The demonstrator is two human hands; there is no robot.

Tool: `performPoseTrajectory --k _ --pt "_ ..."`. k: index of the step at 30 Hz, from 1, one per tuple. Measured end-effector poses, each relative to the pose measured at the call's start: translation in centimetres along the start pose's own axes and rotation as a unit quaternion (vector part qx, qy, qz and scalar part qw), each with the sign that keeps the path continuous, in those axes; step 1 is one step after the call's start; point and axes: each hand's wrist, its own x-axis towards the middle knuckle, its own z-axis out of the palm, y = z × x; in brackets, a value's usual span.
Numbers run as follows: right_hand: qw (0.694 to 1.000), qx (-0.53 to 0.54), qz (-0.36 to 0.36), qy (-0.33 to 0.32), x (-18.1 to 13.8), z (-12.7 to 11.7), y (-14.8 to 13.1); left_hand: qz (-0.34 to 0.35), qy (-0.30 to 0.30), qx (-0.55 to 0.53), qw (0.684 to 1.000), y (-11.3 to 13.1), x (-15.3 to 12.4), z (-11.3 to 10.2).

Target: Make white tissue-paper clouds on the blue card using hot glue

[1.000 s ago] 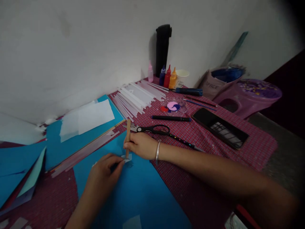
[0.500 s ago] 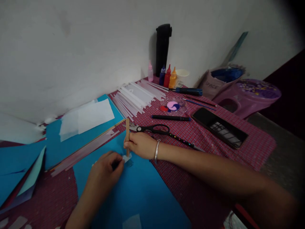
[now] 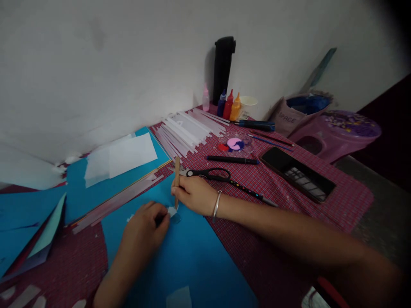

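My right hand grips a flat wooden stick and holds it upright. The stick's lower end meets a small piece of white paper. Thumb and finger of my left hand pinch that paper from the left. Under both hands lies a large blue sheet. A small wet-looking, clear patch shows on the sheet just below the paper. Beyond my right hand rest black-handled scissors and a dotted pencil-like stick.
Pale paper strips lie in a row near the wall. Several paint bottles and a black flask stand behind. A paint palette, a black pen and a phone lie to the right. White paper covers another blue sheet.
The stick's lower end has shifted slightly on the white paper, and the stick leans a little differently. Both hands keep their grips. The whole view has shifted slightly.
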Motion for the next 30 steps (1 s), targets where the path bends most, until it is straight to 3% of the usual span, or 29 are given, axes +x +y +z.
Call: performPoseTrajectory --k 13,19,25,27,30 --pt "1.000 0.015 -0.015 -0.004 0.0 0.7 0.2 0.011 0.005 0.003 1.000 0.0 0.3 0.0" --pt "1.000 0.019 -0.018 -0.010 0.1 0.6 0.3 0.006 0.057 -0.007 0.998 -0.6 -0.2 -2.1" --pt "1.000 0.024 -0.009 -0.015 0.1 0.6 0.4 0.059 -0.153 0.071 0.984 0.0 -0.9 -3.5" --pt "1.000 0.025 -0.013 -0.014 0.1 0.6 0.5 0.052 -0.190 0.102 0.975 0.3 -0.8 -3.6" --pt "1.000 0.020 -0.017 -0.010 0.2 0.7 0.5 0.038 -0.199 0.124 0.971 0.5 -0.7 -3.6"
